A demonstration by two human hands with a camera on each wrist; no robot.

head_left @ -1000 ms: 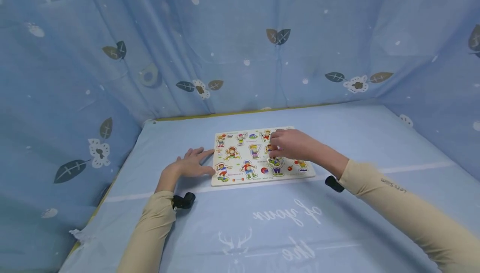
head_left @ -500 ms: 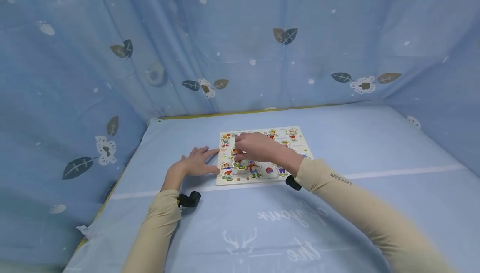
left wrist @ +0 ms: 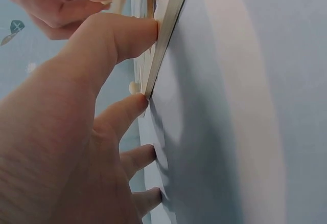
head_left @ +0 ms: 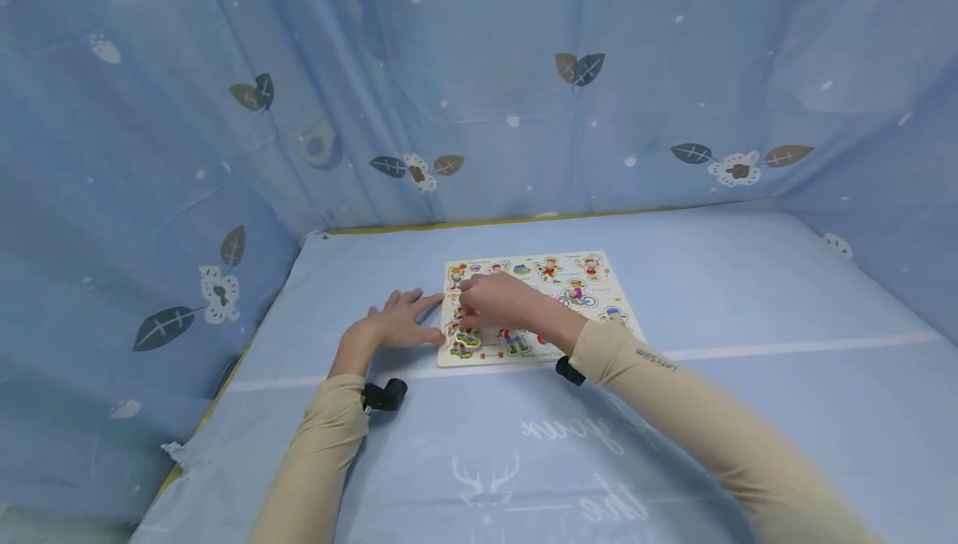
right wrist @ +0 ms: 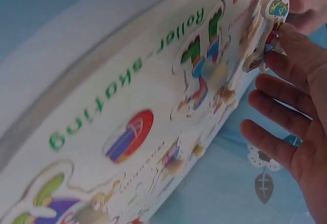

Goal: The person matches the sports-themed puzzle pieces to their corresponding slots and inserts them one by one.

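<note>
A pale wooden peg puzzle board (head_left: 479, 363) lies on the table, its surface bearing knobbed sports figures and printed words. My left hand (head_left: 397, 323) is spread at its left edge; in the left wrist view the thumb (left wrist: 135, 35) and index fingertip touch the board's side. Above the board's left part, my right hand (head_left: 497, 303) pinches a skateboarder puzzle piece (right wrist: 277, 12) between thumb and index finger. That piece is tilted in the right wrist view, and its other fingers are extended loosely. From the head camera, the right hand covers part of the board.
A light blue cloth (head_left: 419, 461) with white lettering and a deer print covers the table. Blue patterned curtains (head_left: 479, 95) hang behind and at both sides. A roller-skating figure (right wrist: 199, 65) sits on the board near the right hand.
My right hand has moved left across the board, carrying the skateboarder puzzle piece to the lower left part. My left hand stays at the board's left edge. The head view has shifted slightly.
</note>
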